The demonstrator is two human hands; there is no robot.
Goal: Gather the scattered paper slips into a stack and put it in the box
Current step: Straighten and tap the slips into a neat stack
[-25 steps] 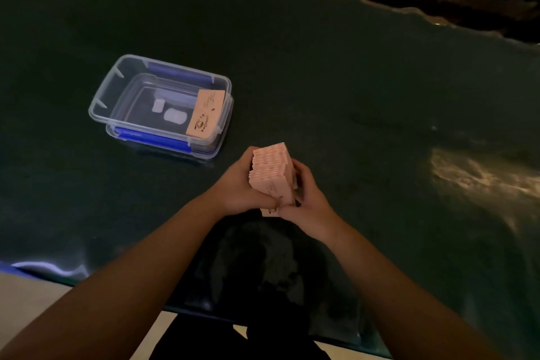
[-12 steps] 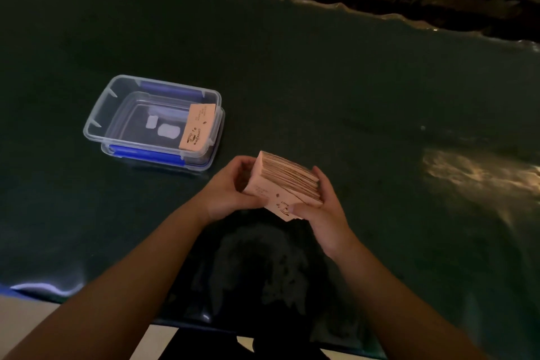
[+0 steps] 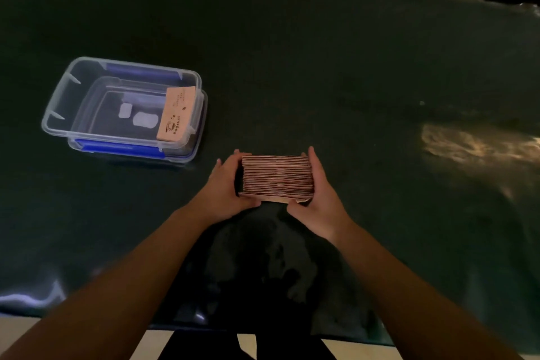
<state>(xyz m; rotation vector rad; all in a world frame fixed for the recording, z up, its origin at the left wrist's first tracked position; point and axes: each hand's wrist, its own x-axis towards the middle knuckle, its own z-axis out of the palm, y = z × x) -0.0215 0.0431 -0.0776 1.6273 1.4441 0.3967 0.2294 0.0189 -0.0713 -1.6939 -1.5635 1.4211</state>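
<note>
Stack (image 3: 277, 177) of pinkish-brown paper slips, edges squared, clasped between left hand (image 3: 226, 185) and right hand (image 3: 317, 193).

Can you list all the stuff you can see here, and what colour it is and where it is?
table: one, dark green, shiny top, fills most of the view
box: one, clear plastic with blue clips, lid off, on the table to the far left
slip in the box: one, pinkish-tan with dark print, leaning against the box's right wall
stack of slips: one thick stack, pinkish-tan, edges facing up, near the table's front edge, right of the box
plant leaves: too dark at the top edge to be sure
left hand: one, pressing the stack's left end
right hand: one, pressing the stack's right end
</note>
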